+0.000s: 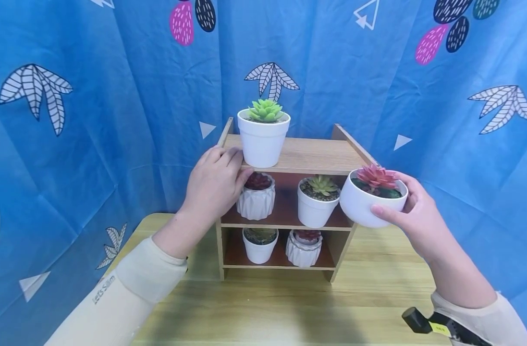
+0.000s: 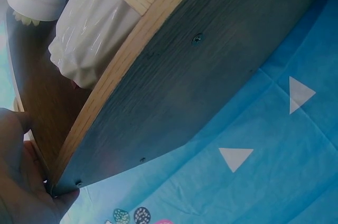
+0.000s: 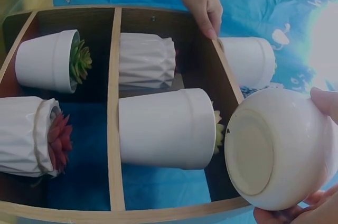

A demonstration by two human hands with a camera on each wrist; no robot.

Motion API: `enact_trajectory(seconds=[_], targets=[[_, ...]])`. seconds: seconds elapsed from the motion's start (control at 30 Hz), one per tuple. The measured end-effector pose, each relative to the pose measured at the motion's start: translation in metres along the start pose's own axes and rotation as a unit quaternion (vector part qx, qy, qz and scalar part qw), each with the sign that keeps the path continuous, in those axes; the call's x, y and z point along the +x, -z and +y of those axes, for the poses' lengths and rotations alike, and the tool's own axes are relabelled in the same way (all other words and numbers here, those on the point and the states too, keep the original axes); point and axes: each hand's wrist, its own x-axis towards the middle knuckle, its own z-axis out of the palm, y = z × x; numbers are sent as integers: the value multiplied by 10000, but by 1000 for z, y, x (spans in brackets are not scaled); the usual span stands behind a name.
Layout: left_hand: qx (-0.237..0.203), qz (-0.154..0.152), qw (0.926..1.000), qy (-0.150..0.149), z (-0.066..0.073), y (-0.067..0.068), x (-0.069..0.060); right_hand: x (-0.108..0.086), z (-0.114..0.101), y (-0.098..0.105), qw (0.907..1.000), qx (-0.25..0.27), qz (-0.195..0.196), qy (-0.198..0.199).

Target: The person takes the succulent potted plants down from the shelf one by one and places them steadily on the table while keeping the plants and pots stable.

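Note:
My right hand (image 1: 419, 218) holds a round white pot (image 1: 360, 209) with a pink succulent (image 1: 377, 177), thumb in front and fingers behind. The pot is at the right end of the shelf's top board; its bare underside faces the right wrist view. On the other side, my left hand (image 1: 213, 180) grips the top left corner of a small wooden shelf (image 1: 311, 154), its thumb at the front edge. Beside those fingers, a white pot with a bright green succulent (image 1: 264, 139) stands on the top board.
On the middle level are a ribbed white pot (image 1: 256, 202) with a dark red succulent and a smooth pot (image 1: 317, 209) with a green one. Below stand another smooth pot (image 1: 260, 251) and a ribbed pot (image 1: 303, 252). A wooden table (image 1: 263, 307) carries the shelf; blue curtain (image 1: 159, 120) surrounds it.

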Motion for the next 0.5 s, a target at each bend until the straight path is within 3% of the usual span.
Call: enact_trajectory(seconds=[0.5], targets=[[-39,-13,10000,10,0,-1,0,-4,13,3,9996,-270,-41,36]])
